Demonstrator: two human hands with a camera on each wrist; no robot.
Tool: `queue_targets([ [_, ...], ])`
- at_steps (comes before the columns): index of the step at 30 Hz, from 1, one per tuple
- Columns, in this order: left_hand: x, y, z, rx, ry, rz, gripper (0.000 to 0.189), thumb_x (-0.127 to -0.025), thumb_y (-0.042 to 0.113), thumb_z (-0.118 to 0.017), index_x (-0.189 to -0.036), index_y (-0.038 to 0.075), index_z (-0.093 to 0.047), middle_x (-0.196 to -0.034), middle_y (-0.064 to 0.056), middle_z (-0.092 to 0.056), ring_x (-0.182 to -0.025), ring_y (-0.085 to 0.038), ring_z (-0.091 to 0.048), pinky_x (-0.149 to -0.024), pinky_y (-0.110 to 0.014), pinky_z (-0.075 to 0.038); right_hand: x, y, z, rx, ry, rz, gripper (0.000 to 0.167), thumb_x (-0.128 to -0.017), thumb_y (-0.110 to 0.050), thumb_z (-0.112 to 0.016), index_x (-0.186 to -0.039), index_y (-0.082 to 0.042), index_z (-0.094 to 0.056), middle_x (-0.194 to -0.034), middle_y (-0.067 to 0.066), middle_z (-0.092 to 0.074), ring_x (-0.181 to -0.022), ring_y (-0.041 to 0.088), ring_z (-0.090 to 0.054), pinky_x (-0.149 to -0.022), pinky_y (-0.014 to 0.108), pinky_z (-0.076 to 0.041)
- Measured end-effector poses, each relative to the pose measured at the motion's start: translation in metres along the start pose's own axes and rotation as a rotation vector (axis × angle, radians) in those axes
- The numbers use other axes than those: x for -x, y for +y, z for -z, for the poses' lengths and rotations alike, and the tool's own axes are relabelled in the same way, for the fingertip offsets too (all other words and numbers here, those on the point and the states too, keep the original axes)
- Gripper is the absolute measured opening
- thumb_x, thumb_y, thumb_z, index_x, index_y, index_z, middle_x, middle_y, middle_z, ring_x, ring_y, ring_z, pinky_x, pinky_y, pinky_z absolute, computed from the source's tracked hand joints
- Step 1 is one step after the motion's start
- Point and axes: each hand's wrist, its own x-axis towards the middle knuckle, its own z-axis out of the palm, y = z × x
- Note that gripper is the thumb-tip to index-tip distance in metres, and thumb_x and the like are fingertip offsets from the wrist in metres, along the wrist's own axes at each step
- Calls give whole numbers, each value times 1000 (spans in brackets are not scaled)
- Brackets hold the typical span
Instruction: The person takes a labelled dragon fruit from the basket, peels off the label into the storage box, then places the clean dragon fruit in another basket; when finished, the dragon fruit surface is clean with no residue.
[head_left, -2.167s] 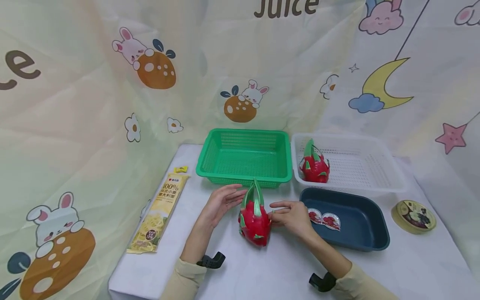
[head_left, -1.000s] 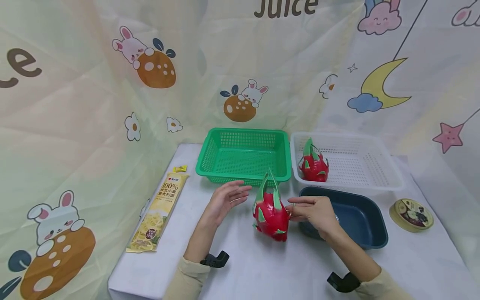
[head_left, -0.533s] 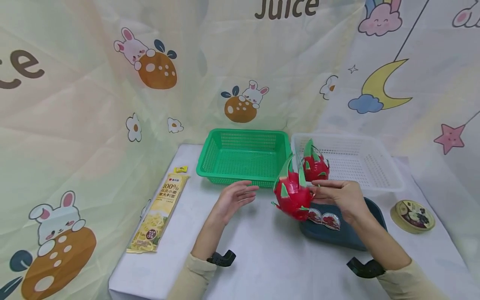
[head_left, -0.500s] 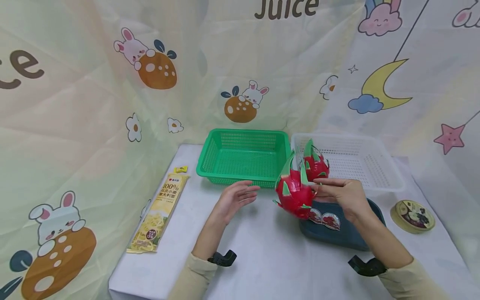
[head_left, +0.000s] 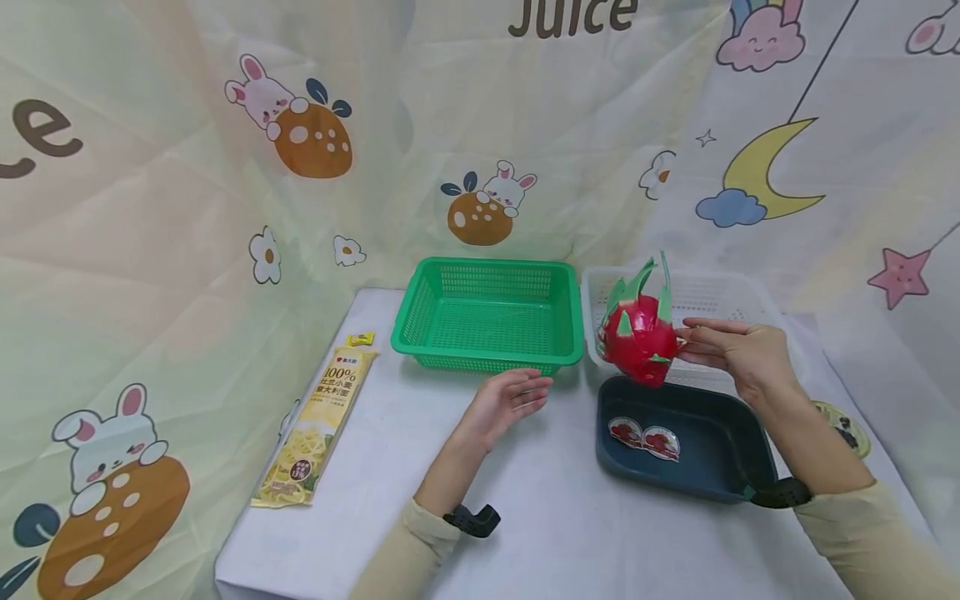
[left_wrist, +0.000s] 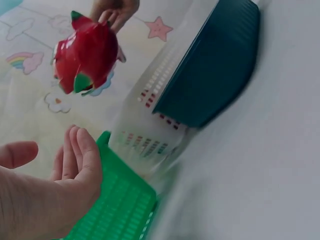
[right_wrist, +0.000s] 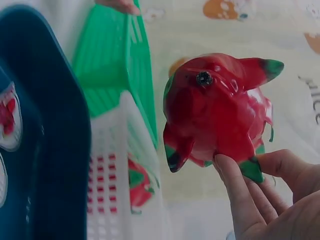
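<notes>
My right hand (head_left: 750, 357) pinches a red dragon fruit (head_left: 642, 340) with green leafy tips by one of its scales. The fruit hangs over the front left part of the white basket (head_left: 750, 310), just behind the dark blue tray (head_left: 705, 458). From the head it hides most of a second dragon fruit (right_wrist: 140, 185), which the right wrist view shows inside the white basket. My left hand (head_left: 510, 407) holds nothing, fingers loosely extended, in front of the green basket (head_left: 487, 360). In the left wrist view the held dragon fruit (left_wrist: 87, 55) is up in the air beyond my left hand (left_wrist: 55, 190).
Two oval fruit-picture stickers (head_left: 643, 438) lie in the blue tray. A round tin (head_left: 843, 427) is partly behind my right forearm. At the left are a yellow pasta packet (head_left: 318, 425) and a small yellow wrapped piece (head_left: 360, 339). A printed cloth hangs behind the table.
My right hand has lifted the dragon fruit off the table and carried it right and back, over the white basket. My left hand has come away from it and drifted a little right.
</notes>
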Motion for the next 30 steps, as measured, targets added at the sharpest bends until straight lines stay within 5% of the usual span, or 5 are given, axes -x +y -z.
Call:
queue_targets([
  [10, -15, -17, -19, 138, 2, 34, 51, -107, 12, -47, -148, -16, -40, -143, -30, -58, -143, -46, -46, -115, -47, -45, -21, -5, 32, -11, 107, -45, 43, -88, -27, -84, -127, -13, -76, -88, -11, -78, -76, 13, -78, -66, 29, -63],
  [19, -27, -21, -33, 301, 39, 73, 52, -102, 6, -46, -148, -16, -38, -152, -36, -45, -146, -45, -42, -120, -45, -38, -44, 0, 60, -43, 182, -133, 13, -83, -30, -88, -91, -26, -78, -82, -10, -77, -72, 13, -78, -64, 31, -63],
  [24, -38, -26, -40, 385, 49, 102, 59, -99, 4, -47, -152, -17, -32, -156, -37, -37, -148, -47, -37, -122, -47, -35, -60, 4, 76, -75, 207, -191, 13, -83, -29, -88, -89, -25, -77, -79, -10, -76, -71, 13, -77, -64, 32, -63],
  [30, -52, -32, -49, 421, 49, 132, 60, -98, 4, -47, -153, -15, -32, -156, -35, -40, -145, -45, -43, -122, -46, -35, -69, 10, 99, 49, 290, -266, 24, -77, -41, -89, -89, -29, -72, -71, -15, -74, -69, 10, -76, -66, 24, -61],
])
